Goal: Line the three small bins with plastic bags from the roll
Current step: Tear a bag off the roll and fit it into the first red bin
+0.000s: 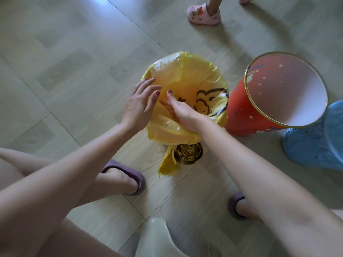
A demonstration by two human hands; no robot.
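Note:
A yellow plastic bag (185, 75) with a black cartoon print is spread over the mouth of a small bin in the middle of the floor; the bin itself is hidden under it. My right hand (181, 110) reaches down inside the bag, fingers pressed against the plastic. My left hand (141, 102) rests on the bag's left rim with fingers apart. The yellow bag roll (188, 153) lies on the floor just in front of this bin, a loose bag trailing from it. A red bin (246, 110) stands unlined to the right, and a blue bin (315, 143) beside it.
My two feet in purple slippers (128, 175) stand close in front of the bins. Another person's foot in a pink clog (204, 14) is at the top. A pale plastic stool edge (156, 236) shows at the bottom. The floor is light wood-pattern tile.

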